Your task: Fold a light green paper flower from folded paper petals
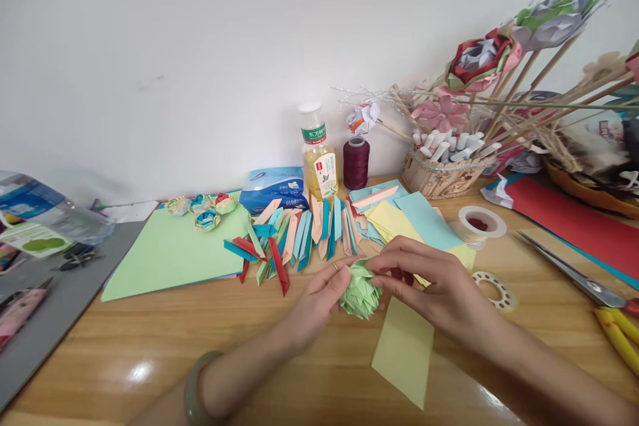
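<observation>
A light green folded paper flower [360, 291] is held just above the wooden table [210, 339], between both hands. My left hand [319, 299] cups its left side with fingers curled around it; a ring shows on one finger and a green bangle on the wrist. My right hand [429, 283] pinches the flower's top right edge with thumb and fingers. A yellow paper slip [403, 351] lies flat under my right wrist. A row of folded paper strips [294, 236] in blue, peach, green and red lies just beyond the hands.
A large green sheet [170, 253] carries small paper flowers [207, 206] at left. Behind stand a tissue pack [272, 190], a drink bottle [317, 153], a maroon thread spool [356, 163] and a basket [439, 176] of paper flowers on sticks. Tape rolls [482, 223], scissors [589, 283] and red paper [574, 223] lie right.
</observation>
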Demonstrator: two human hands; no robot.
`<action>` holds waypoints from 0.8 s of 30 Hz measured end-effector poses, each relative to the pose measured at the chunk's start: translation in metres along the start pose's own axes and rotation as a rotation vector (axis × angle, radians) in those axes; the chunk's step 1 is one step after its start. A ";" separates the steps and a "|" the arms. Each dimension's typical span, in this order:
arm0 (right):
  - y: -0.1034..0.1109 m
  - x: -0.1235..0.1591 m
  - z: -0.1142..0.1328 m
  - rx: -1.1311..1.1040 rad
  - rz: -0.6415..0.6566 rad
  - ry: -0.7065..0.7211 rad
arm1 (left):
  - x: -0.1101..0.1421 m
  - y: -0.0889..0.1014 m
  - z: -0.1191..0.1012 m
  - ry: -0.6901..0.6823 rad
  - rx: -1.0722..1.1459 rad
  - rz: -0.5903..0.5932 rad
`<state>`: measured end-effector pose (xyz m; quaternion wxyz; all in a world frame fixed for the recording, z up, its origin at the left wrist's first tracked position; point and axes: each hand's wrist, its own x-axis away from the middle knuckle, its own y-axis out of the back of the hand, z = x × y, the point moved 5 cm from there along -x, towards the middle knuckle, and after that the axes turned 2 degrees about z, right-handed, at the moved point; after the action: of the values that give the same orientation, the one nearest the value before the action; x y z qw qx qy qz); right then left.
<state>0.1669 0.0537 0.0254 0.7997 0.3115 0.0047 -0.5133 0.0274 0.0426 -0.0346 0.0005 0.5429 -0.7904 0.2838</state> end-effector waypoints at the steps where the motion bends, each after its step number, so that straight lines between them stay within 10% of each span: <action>1: 0.000 0.000 -0.001 0.009 -0.003 -0.007 | 0.000 -0.001 0.000 0.018 0.020 -0.004; 14: -0.015 0.000 -0.028 -0.432 0.062 -0.499 | -0.004 -0.004 0.001 0.100 0.100 -0.015; 24: -0.011 0.008 -0.001 0.302 -0.117 -0.004 | -0.005 -0.001 0.001 0.082 0.070 -0.062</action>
<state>0.1617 0.0443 0.0168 0.7123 0.4266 -0.0559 -0.5546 0.0311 0.0464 -0.0369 0.0228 0.5547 -0.7620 0.3333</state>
